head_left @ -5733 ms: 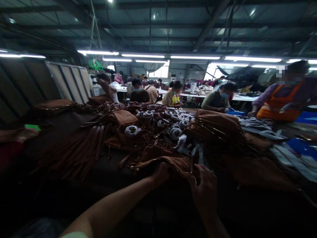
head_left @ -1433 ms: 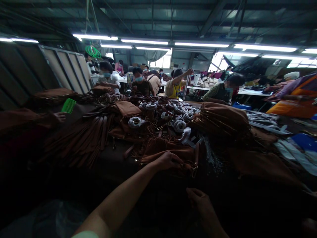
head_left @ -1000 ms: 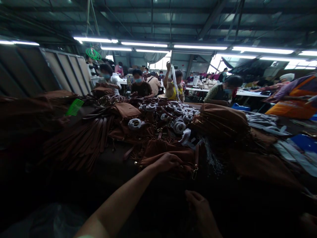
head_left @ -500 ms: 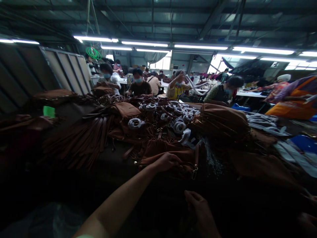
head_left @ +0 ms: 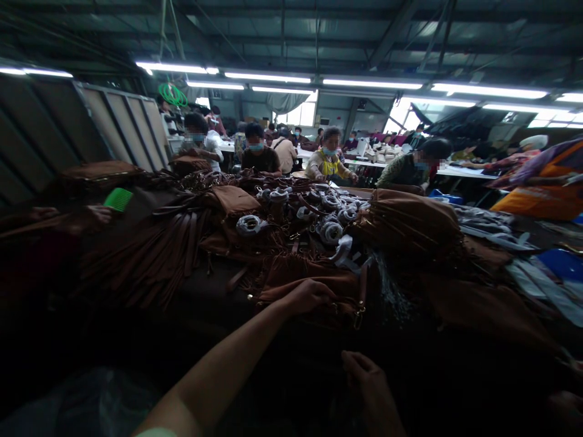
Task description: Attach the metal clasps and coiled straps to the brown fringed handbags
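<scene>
A brown handbag (head_left: 291, 276) lies on the dark table in front of me, with a short strap (head_left: 363, 282) and a gold clasp (head_left: 358, 320) at its right end. My left hand (head_left: 310, 296) is at its near edge, fingers curled down and closed on the bag; their tips are partly hidden. Nearer to me and lower, my right hand (head_left: 365, 371) is apart from the bag. Its thumb and forefinger are pinched together, and it is too dark to tell what, if anything, is between them.
Behind the bag lie coiled straps in white wrapping (head_left: 330, 230). Brown strips (head_left: 170, 258) fan out to the left, and a fuller brown bag (head_left: 407, 221) stands at right. At far left a co-worker's hand (head_left: 98, 213) holds a green comb (head_left: 118, 199). Other people sit across the table.
My hands have hardly moved. The co-worker's green comb at far left has shifted right and tilted. Across the table, a person has lowered their arms, and the long white strip they held up is gone.
</scene>
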A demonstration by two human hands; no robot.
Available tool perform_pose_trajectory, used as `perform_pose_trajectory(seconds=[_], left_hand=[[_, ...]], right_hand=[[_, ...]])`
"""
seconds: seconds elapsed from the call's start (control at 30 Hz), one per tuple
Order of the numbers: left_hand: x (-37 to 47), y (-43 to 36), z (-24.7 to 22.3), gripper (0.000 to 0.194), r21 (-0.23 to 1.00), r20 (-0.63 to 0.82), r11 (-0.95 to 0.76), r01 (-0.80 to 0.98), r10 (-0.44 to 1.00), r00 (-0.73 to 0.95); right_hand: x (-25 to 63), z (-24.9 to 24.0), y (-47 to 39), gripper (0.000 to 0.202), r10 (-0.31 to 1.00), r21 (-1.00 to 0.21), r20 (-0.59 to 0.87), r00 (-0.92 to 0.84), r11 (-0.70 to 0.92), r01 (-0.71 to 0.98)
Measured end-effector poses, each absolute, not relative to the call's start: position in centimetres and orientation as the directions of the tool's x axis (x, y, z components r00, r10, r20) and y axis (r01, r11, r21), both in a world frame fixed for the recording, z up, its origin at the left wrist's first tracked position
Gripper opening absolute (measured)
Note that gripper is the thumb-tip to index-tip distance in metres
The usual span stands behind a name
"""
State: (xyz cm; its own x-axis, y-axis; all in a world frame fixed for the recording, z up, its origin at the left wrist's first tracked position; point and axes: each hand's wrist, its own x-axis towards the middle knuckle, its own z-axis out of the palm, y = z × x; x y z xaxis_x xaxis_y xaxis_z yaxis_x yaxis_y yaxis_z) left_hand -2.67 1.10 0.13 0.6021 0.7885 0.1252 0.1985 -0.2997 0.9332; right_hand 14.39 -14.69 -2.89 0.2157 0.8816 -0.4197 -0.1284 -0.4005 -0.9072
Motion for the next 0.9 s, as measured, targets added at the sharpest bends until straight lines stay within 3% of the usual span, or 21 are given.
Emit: perform_pose_trajectory(seconds=[0.33,0.5,0.67,0.9], left_hand=[[-2.7,0.9,0.4,0.030,0.953,0.106,-0.253,0.166,0.792,0.601],[-1.9,0.5,1.4,0.037,0.990,-0.022,-0.052,0.130,0.856,0.517],[-1.2,0.2,2.5,0.037,0.992,-0.122,0.119,0.034,0.893,0.434],[-1.1,0.1,2.7,0.029,0.995,-0.095,0.078,0.057,0.899,0.428]], right_hand=[[13.0,-3.5,-13.8,0.047,0.865,-0.901,-0.427,0.265,-0.381,-0.208],[11.8,-3.4,-12.1,0.051,0.855,-0.898,-0.431,0.288,-0.374,-0.231],[11.4,-2.6,-11.7,0.051,0.879,-0.950,-0.307,0.365,-0.258,-0.177],[11.8,-2.1,-12.2,0.046,0.935,-0.958,-0.264,0.234,-0.227,-0.175]])
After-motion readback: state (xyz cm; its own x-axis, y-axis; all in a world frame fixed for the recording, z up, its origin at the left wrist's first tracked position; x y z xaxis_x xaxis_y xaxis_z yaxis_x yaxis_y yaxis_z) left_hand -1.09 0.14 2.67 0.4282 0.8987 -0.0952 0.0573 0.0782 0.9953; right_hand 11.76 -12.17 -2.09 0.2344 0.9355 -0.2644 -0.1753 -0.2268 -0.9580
